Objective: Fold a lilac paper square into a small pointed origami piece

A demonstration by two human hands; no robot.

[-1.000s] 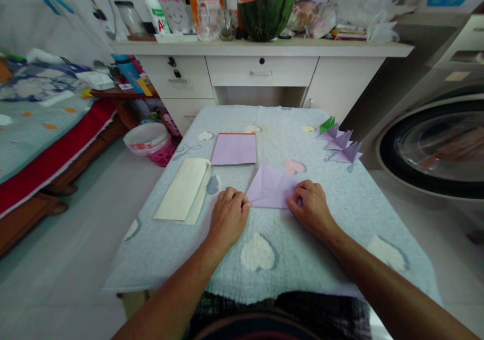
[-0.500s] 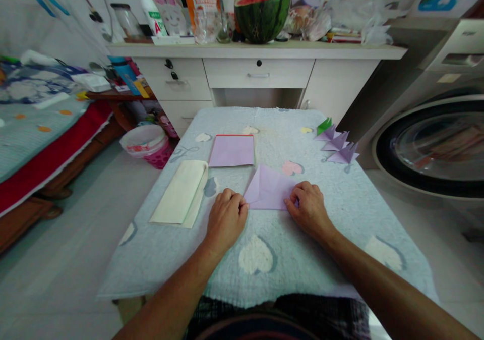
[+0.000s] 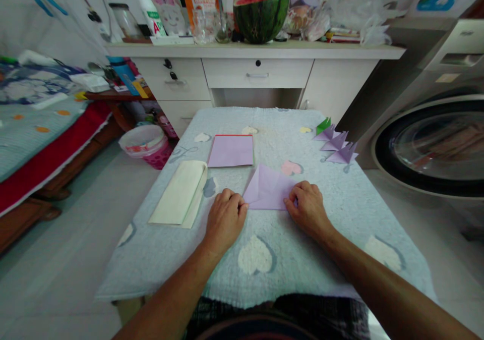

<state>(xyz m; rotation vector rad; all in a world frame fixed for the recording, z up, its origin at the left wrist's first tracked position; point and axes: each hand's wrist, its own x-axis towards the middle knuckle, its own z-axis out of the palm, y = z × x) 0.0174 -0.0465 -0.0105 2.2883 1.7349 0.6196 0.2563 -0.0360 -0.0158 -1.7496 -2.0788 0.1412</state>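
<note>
Paper Gripped at Both Ends on Cloth-Covered Worktop

A person's left hand pinches the left corner of the partly folded purple piece, while the fingers of the right hand curl closed on its right end. It lies flat, just nearer the person than a stack of square sheets; finished-looking folded figures stand well apart to the right. Uneven pressure from either side could skew a crease, the soft cloth may blunt it, and opposing tugs risk tearing the thin material.
</note>
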